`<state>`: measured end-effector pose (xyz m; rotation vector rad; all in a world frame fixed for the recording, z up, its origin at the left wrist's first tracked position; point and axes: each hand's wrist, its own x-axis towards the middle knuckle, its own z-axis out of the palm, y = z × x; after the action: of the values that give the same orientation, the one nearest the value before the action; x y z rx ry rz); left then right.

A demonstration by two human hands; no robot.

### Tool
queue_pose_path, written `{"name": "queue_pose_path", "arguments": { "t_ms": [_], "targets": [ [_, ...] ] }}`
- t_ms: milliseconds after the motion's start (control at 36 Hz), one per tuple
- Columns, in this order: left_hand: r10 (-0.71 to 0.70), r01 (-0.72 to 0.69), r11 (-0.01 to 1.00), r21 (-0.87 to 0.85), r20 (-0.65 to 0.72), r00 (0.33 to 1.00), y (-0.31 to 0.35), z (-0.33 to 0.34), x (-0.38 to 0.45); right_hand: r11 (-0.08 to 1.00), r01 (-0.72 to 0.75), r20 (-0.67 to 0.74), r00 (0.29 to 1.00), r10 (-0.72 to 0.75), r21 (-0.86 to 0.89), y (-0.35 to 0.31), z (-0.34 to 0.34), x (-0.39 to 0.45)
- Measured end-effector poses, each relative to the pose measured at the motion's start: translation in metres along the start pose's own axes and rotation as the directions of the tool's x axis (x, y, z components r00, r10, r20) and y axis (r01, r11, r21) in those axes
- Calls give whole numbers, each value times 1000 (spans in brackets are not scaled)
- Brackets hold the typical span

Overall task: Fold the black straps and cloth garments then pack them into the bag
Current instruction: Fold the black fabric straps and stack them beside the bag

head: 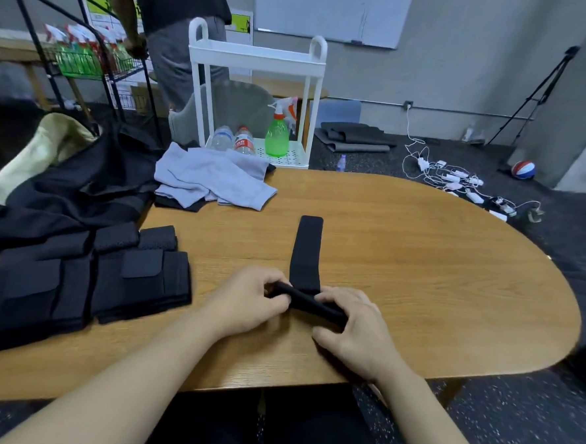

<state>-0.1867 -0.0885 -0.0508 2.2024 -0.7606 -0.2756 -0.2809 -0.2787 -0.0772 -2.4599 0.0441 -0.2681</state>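
From the head camera, both hands work low in the centre of the frame over a rounded wooden worktop [420, 257]. The left hand [245, 301] pinches one end of a folded section of a black strap [306, 253], fingers curled round it. The right hand [353, 328] grips the other end of that same fold, fingers wrapped over the fabric. The folded part lies crosswise between the two hands, while the rest of the strap runs flat on the worktop away from them toward the middle of the frame.

At the left of the frame a stack of folded black straps [109, 279] lies on the worktop, well apart from the hands. Beyond it, at the upper left, a black bag [81, 188] lies slumped, with a cream cloth [34, 158] at its far side. Grey cloth garments [212, 179] lie crumpled at the worktop's far edge, just right of the bag.

Behind the worktop stands a white cart [257, 58] with a green spray bottle [277, 135] on its lowest shelf. A person [180, 26] stands at the upper left beside a black wire rack [89, 58].
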Motion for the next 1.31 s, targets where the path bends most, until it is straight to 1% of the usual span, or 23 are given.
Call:
{"name": "queue_pose_path", "arguments": {
  "t_ms": [28,83,139,222,306,361,444,583,694,778,861,917,1000,1056,1083,1167,1222,1250,1306],
  "targets": [
    [-25,24,998,-56,-15,1000,-1,1,0,997,-24,-39,999,27,77,1,1,1],
    [-53,47,990,-132,-45,998,-3,3,1,960,-100,-96,987,129,261,1,2,4],
    [-69,56,980,-193,-63,996,-3,6,2,905,-144,-103,974,200,401,-1,1,8],
    [-87,63,966,-252,-87,992,1,9,4,865,-166,-98,966,239,473,-6,4,13],
    [-140,102,948,-302,-107,984,0,11,9,838,-174,-123,954,274,517,-10,8,18],
    [-180,139,944,-300,-115,977,-2,12,13,845,-184,-131,950,285,502,-10,10,21],
    [-224,176,937,-303,-133,965,-2,15,18,856,-247,-145,927,345,455,-8,12,27],
    [-249,183,920,-345,-157,956,-4,21,22,874,-305,-161,908,387,377,-8,14,32],
    [-273,198,925,-324,-207,939,-4,25,25,889,-329,-172,902,396,319,-11,15,34],
    [-275,211,946,-247,-264,924,-2,28,24,895,-365,-173,894,413,255,-11,16,34],
    [-239,220,971,-94,-305,922,0,30,23,907,-391,-177,892,415,156,-12,18,36],
    [-203,218,976,13,-307,930,0,31,24,909,-402,-185,891,415,108,-13,18,36],
    [-184,237,958,162,-284,941,0,29,25,924,-382,-195,904,380,27,-13,18,35],
    [-167,238,941,240,-280,945,-1,28,24,936,-345,-208,923,325,-67,-14,18,34],
    [-134,215,936,280,-282,950,-3,27,24,940,-316,-219,934,283,-131,-13,18,33],
    [48,51,921,387,-242,969,-7,24,19,932,-192,-270,957,107,-309,-10,20,31],
    [160,-71,911,406,-190,969,-10,20,15,925,-67,-325,944,-63,-375,-6,22,31],
    [202,-122,905,409,-160,966,-12,19,13,917,-5,-329,934,-138,-400,-4,23,31],
    [236,-187,880,436,-61,970,-16,16,10,891,96,-250,942,-225,-444,-1,24,29]
  ]
}}
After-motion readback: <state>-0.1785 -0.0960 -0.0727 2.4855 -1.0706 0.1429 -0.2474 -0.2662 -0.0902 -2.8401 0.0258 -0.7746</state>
